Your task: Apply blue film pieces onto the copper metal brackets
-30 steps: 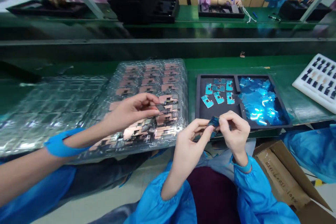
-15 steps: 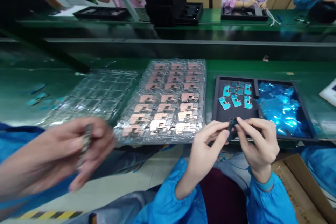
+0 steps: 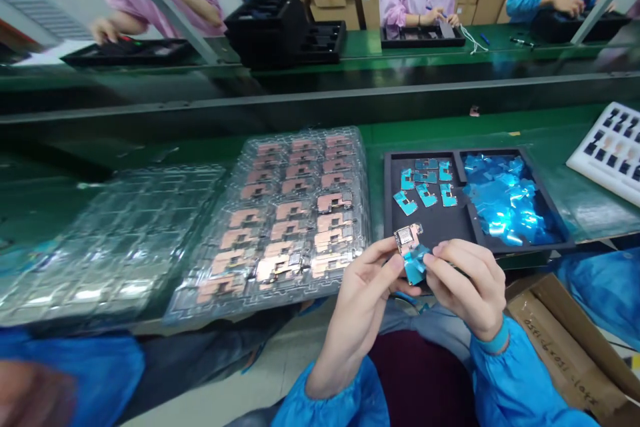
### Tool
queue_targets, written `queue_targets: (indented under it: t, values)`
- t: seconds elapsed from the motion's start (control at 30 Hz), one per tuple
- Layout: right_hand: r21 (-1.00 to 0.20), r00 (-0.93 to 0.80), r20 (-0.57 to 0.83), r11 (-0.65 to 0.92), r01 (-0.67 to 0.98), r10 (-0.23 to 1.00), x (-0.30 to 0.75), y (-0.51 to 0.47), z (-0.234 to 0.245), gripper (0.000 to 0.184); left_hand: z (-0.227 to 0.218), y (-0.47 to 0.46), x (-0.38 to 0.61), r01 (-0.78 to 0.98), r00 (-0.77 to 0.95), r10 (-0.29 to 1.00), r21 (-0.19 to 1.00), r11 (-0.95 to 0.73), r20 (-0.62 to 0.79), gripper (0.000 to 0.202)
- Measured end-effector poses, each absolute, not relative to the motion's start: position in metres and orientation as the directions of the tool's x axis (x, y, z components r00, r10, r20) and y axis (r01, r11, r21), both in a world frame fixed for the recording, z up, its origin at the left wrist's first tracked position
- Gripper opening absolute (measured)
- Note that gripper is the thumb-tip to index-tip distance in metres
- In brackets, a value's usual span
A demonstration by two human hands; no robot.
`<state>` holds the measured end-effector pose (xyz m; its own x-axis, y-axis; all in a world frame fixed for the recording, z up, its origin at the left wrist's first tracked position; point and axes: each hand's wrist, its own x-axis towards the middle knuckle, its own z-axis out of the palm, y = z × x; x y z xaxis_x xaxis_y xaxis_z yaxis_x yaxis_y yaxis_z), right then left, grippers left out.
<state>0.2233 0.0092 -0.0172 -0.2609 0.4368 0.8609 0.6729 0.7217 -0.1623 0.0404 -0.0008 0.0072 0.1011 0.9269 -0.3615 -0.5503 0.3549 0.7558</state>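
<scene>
My left hand (image 3: 363, 293) pinches a small copper-coloured part (image 3: 406, 238) by its lower edge. My right hand (image 3: 467, 287) pinches a blue film (image 3: 415, 262) that sticks to that part. Both hands are closed and meet just in front of a black two-compartment tray (image 3: 383, 197). Its left compartment holds several blue-filmed parts (image 3: 425, 183). The right compartment is heaped with loose blue films (image 3: 503, 197).
A clear blister tray of copper parts (image 3: 290, 213) lies left of my hands, with empty clear trays (image 3: 100, 240) beyond. A co-worker's blue sleeve (image 3: 70, 373) is at bottom left. A white tray (image 3: 607, 150) sits right, a cardboard box (image 3: 565, 347) below. Other workers sit across the green belt (image 3: 425, 127).
The co-worker's hand has pulled back from the blister tray and out of view. The part in my hands now shows its copper face with the blue film partly lifted.
</scene>
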Motion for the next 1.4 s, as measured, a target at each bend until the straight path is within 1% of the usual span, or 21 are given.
queue_targets:
  t: [0.17,0.3,0.37,0.43,0.5,0.57,0.6,0.63,0.67,0.7,0.77,0.87,0.93,0.97,1.0,1.03,1.07,1.13,1.2,1.3,1.4]
  values:
    - [-0.095,-0.331,0.877,0.800,0.593,0.349,0.230,0.009,-0.016,0.015,0.015,0.002,0.041,-0.579,0.134,0.929,0.733,0.357,-0.346,0.038]
    - [-0.127,-0.340,0.868,0.823,0.553,0.362,0.236,-0.004,-0.022,0.015,0.018,0.007,0.045,-0.591,0.056,0.940,0.747,0.304,-0.338,0.031]
    - [-0.187,-0.269,0.877,0.799,0.572,0.398,0.238,-0.014,-0.029,0.016,0.018,0.011,0.046,-0.594,0.013,0.940,0.753,0.282,-0.342,0.030]
    - [-0.300,-0.068,0.903,0.736,0.607,0.424,0.242,-0.020,-0.036,0.017,0.018,0.014,0.047,-0.596,-0.027,0.935,0.757,0.269,-0.354,0.030]
    - [-0.427,0.207,0.894,0.617,0.661,0.397,0.251,-0.014,-0.043,0.017,0.020,0.017,0.046,-0.585,-0.086,0.924,0.770,0.256,-0.372,0.030]
    - [-0.559,0.429,0.824,0.415,0.718,0.370,0.271,0.004,-0.049,0.012,0.023,0.021,0.045,-0.548,-0.145,0.917,0.801,0.239,-0.372,0.031]
    - [-0.622,0.498,0.768,0.283,0.730,0.403,0.286,0.015,-0.052,0.009,0.025,0.023,0.045,-0.521,-0.157,0.918,0.821,0.235,-0.363,0.030]
    - [-0.667,0.543,0.698,0.149,0.730,0.467,0.303,0.026,-0.054,0.012,0.026,0.025,0.045,-0.495,-0.159,0.924,0.838,0.232,-0.349,0.029]
    - [-0.683,0.563,0.628,0.035,0.730,0.537,0.322,0.036,-0.057,0.018,0.027,0.027,0.045,-0.471,-0.147,0.931,0.851,0.231,-0.334,0.029]
    - [-0.681,0.567,0.585,-0.029,0.732,0.580,0.339,0.044,-0.059,0.021,0.028,0.029,0.047,-0.451,-0.128,0.938,0.861,0.235,-0.322,0.028]
    - [-0.663,0.547,0.535,-0.080,0.744,0.644,0.362,0.053,-0.062,0.022,0.029,0.029,0.051,-0.418,-0.095,0.949,0.877,0.237,-0.302,0.027]
    - [-0.590,0.485,0.569,-0.081,0.803,0.664,0.352,0.053,-0.059,0.028,0.027,0.026,0.060,-0.364,-0.098,0.965,0.911,0.194,-0.245,0.031]
    - [-0.582,0.429,0.622,0.020,0.813,0.655,0.321,0.046,-0.049,0.033,0.022,0.027,0.063,-0.331,-0.114,0.973,0.931,0.154,-0.202,0.031]
    - [-0.623,0.380,0.624,0.141,0.769,0.683,0.302,0.040,-0.042,0.032,0.020,0.027,0.064,-0.315,-0.122,0.975,0.939,0.140,-0.186,0.030]
    - [-0.686,0.300,0.599,0.282,0.671,0.742,0.282,0.035,-0.034,0.030,0.018,0.028,0.065,-0.300,-0.131,0.976,0.945,0.128,-0.174,0.029]
    - [-0.752,0.215,0.558,0.379,0.539,0.802,0.263,0.030,-0.027,0.029,0.016,0.028,0.065,-0.287,-0.140,0.976,0.951,0.120,-0.165,0.028]
    - [-0.805,0.135,0.512,0.419,0.420,0.848,0.245,0.025,-0.021,0.028,0.015,0.027,0.064,-0.274,-0.146,0.976,0.955,0.115,-0.160,0.028]
    - [-0.875,0.053,0.442,0.417,0.247,0.896,0.214,0.022,-0.013,0.018,0.015,0.025,0.062,-0.244,-0.150,0.979,0.965,0.101,-0.141,0.027]
    - [-0.908,0.061,0.407,0.396,0.139,0.912,0.194,0.024,-0.013,0.007,0.017,0.020,0.059,-0.193,-0.139,0.984,0.978,0.083,-0.111,0.025]
    - [-0.929,0.125,0.367,0.370,0.002,0.922,0.180,0.028,-0.018,0.017,0.017,0.014,0.052,-0.084,-0.137,0.989,0.995,0.050,-0.061,0.025]
    - [-0.943,0.177,0.307,0.324,-0.076,0.935,0.173,0.029,-0.021,0.011,0.007,0.011,0.041,0.009,-0.217,0.976,1.000,0.030,-0.028,0.025]
